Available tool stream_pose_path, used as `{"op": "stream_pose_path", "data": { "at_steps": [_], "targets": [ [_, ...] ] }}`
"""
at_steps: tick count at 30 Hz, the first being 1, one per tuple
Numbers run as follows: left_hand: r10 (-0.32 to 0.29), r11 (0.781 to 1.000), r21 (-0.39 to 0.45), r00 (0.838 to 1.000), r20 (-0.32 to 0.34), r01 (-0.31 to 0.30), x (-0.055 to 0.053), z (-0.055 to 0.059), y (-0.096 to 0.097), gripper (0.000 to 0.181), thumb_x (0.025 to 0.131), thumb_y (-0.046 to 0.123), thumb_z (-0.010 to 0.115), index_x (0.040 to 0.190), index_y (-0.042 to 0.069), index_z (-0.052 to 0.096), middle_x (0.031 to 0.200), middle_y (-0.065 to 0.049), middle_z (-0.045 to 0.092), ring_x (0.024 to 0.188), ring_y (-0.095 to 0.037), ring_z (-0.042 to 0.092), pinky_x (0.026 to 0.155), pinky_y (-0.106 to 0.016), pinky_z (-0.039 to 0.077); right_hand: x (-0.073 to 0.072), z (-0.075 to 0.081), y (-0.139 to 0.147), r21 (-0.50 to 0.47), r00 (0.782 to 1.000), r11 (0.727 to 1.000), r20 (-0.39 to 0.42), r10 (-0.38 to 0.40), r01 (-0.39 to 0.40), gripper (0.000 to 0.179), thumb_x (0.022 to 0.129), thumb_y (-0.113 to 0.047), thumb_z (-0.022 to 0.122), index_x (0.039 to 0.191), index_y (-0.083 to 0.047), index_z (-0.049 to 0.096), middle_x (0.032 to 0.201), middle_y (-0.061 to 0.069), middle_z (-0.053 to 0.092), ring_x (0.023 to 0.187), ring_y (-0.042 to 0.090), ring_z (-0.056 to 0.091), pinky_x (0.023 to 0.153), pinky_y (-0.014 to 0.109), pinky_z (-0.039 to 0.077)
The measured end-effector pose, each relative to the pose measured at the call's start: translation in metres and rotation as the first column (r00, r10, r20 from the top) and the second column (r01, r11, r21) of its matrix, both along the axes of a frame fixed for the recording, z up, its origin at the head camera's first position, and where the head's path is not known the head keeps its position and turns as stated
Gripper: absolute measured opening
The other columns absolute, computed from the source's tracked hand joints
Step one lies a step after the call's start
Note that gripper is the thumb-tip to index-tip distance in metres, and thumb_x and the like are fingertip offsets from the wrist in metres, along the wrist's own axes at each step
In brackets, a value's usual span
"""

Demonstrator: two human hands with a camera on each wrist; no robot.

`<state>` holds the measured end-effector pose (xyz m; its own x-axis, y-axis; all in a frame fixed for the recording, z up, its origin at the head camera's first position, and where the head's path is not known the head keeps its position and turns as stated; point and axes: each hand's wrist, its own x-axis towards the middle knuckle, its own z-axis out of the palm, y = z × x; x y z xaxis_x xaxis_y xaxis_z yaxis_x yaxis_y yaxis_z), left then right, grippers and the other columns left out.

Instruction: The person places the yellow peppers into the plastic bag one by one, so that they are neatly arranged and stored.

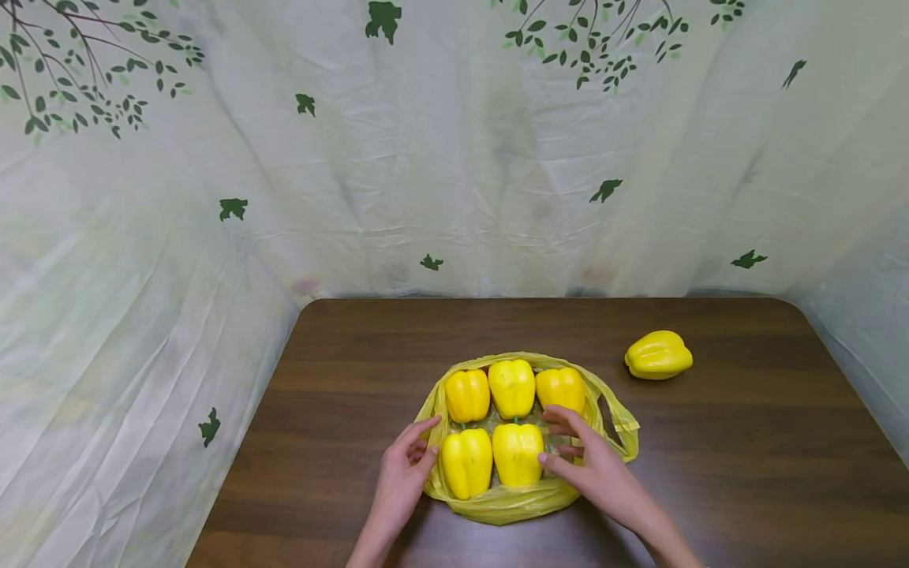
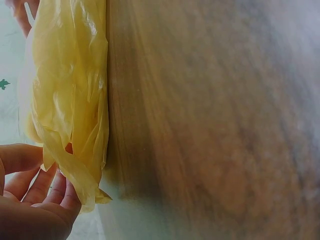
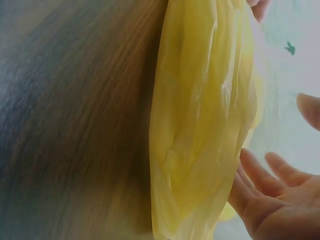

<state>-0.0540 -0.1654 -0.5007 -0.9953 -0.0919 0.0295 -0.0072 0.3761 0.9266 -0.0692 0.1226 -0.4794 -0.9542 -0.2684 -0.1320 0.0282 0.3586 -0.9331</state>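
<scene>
A thin yellow plastic bag (image 1: 506, 510) lies on the table with its mouth spread wide, holding several yellow bell peppers (image 1: 466, 464) in two rows. At its left rim is my left hand (image 1: 406, 471), thumb and index finger apart and touching the plastic. In the left wrist view, a loose bag handle (image 2: 75, 175) partly hides that hand's fingers. My right hand (image 1: 592, 471) is over the right rim, its fingers spread near the back-right pepper (image 1: 561, 388) and its thumb by the front-right pepper (image 1: 518, 455). The right wrist view shows the right fingers (image 3: 262, 177) against the bag's side.
One more yellow bell pepper (image 1: 658, 355) lies on its side at the back right of the brown wooden table (image 1: 341, 379). A bag handle (image 1: 625, 430) sticks out to the right. A pale leaf-patterned curtain (image 1: 454, 158) hangs behind the table and along its sides.
</scene>
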Motion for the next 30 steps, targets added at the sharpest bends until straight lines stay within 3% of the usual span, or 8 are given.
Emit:
{"op": "stream_pose_path", "data": {
  "at_steps": [6, 23, 27, 30],
  "targets": [
    [0.002, 1.000, -0.003, 1.000, 0.000, -0.002, 0.007, 0.034, 0.010, 0.038, 0.086, -0.014, 0.061, 0.122, -0.001, 0.066, 0.109, -0.015, 0.066, 0.079, -0.025, 0.057, 0.074, -0.028, 0.048, 0.000, 0.003, 0.007, -0.035, 0.999, 0.999, -0.034, -0.014, 0.013, 0.060, 0.087, -0.024, 0.076, 0.139, -0.011, 0.049, 0.138, 0.008, 0.053, 0.122, 0.031, 0.052, 0.095, 0.046, 0.048],
    [-0.004, 1.000, -0.004, 1.000, -0.014, 0.004, 0.006, 0.032, 0.009, 0.038, 0.086, -0.014, 0.061, 0.122, -0.001, 0.066, 0.109, -0.015, 0.065, 0.077, -0.023, 0.056, 0.072, -0.026, 0.048, 0.002, 0.006, 0.024, -0.112, 0.986, 0.990, -0.134, -0.098, 0.083, 0.055, 0.089, -0.020, 0.074, 0.138, -0.010, 0.050, 0.135, 0.008, 0.055, 0.120, 0.029, 0.055, 0.093, 0.036, 0.050],
    [0.010, 1.000, -0.012, 1.000, 0.012, -0.010, 0.003, 0.021, 0.007, 0.039, 0.086, -0.014, 0.062, 0.122, 0.001, 0.067, 0.109, -0.013, 0.066, 0.078, -0.024, 0.056, 0.073, -0.026, 0.048, 0.003, 0.007, 0.030, -0.083, 0.976, 0.989, -0.173, -0.132, 0.119, 0.056, 0.090, -0.022, 0.073, 0.139, -0.010, 0.049, 0.135, 0.008, 0.056, 0.119, 0.026, 0.056, 0.091, 0.033, 0.050],
    [0.010, 1.000, -0.010, 1.000, 0.004, -0.010, -0.001, 0.006, 0.003, 0.040, 0.086, -0.013, 0.063, 0.123, 0.004, 0.067, 0.109, -0.010, 0.066, 0.078, -0.022, 0.056, 0.073, -0.026, 0.048, 0.002, 0.006, 0.034, -0.062, 0.964, 0.988, -0.218, -0.154, 0.144, 0.055, 0.090, -0.019, 0.072, 0.139, -0.008, 0.049, 0.134, 0.008, 0.057, 0.117, 0.025, 0.057, 0.090, 0.029, 0.051]
  ]
}}
